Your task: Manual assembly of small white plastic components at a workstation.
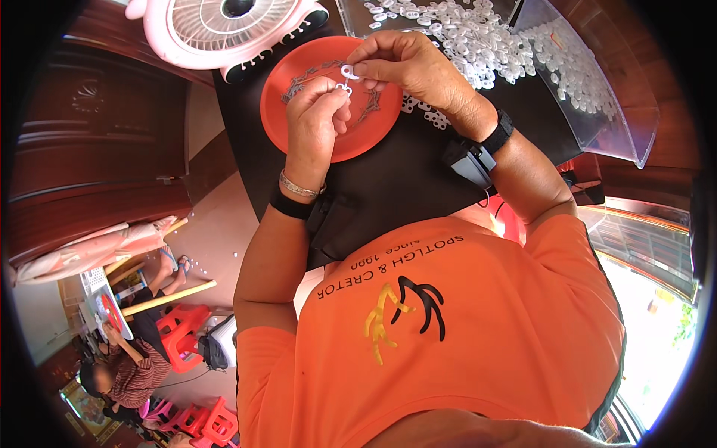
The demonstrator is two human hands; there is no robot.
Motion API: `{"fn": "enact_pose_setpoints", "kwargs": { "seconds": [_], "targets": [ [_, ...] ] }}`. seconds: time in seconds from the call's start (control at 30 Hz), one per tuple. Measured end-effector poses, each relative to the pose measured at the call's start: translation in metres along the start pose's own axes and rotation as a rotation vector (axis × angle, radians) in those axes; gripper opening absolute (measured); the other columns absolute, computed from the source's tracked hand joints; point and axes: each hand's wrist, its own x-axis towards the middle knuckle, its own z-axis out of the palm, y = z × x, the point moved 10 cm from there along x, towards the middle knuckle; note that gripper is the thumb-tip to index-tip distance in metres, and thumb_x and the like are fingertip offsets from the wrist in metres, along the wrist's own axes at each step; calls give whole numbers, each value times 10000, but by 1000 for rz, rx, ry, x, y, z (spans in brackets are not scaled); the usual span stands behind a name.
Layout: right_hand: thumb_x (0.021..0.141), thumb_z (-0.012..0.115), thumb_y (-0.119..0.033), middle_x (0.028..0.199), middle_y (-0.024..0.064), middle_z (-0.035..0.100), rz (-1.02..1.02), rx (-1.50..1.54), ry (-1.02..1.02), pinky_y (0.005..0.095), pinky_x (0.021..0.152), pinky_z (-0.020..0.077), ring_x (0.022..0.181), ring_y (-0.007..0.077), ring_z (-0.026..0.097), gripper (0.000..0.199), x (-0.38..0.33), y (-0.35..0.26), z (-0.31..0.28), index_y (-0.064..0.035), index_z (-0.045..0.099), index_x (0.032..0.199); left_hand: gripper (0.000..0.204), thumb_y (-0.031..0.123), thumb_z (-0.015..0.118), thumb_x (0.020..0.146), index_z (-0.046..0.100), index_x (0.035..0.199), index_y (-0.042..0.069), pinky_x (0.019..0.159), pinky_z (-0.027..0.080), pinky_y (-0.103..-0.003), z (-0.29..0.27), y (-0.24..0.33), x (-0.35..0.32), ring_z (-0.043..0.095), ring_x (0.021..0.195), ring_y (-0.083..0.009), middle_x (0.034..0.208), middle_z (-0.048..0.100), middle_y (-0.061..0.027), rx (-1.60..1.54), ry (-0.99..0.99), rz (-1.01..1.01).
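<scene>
Over a red round basin (299,138) my two hands meet, both closed in a pinch. My left hand (315,119) grips a small white plastic piece with holes (343,89). Just above it, my right hand (407,69) pinches another small white plastic piece (349,72), rounded and with an opening. The two pieces are very close; whether they touch I cannot tell. Small grey slender parts (299,81) lie in a ring inside the basin. Beside it, partly under my right forearm, are several flat white pieces with holes (427,112).
A pink fan (216,33) stands at the far left of the black table (388,179). At the far right, a clear plastic bin (624,131) holds a heap of white pieces (485,45). To the lower left, another person (142,373) sits near red stools (183,336).
</scene>
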Motion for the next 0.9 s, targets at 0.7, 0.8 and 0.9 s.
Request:
{"fn": "enact_pose_setpoints", "kwargs": {
  "seconds": [0.7, 0.8, 0.9],
  "targets": [
    [854, 629, -48, 862, 46, 663, -5, -13, 8, 212, 709, 503, 761, 79, 614, 153, -2, -2, 2, 22, 645, 989, 146, 118, 550, 828, 565, 716, 27, 472, 368, -198, 0, 0, 0, 471, 516, -67, 620, 539, -17, 10, 7, -12],
    [850, 636, -53, 857, 43, 663, -3, -37, 14, 213, 714, 503, 761, 78, 613, 148, -2, -3, 2, 19, 648, 979, 146, 117, 548, 827, 565, 714, 27, 472, 369, -197, 0, 0, 0, 472, 517, -67, 621, 540, -17, 10, 3, -14],
    [850, 637, -53, 852, 40, 662, -29, -81, -21, 215, 711, 506, 755, 76, 614, 145, -3, -6, 6, 20, 650, 974, 148, 118, 547, 828, 564, 712, 28, 475, 371, -196, 0, -1, 0, 473, 520, -67, 624, 541, -17, 6, 3, -17]
  ]
}}
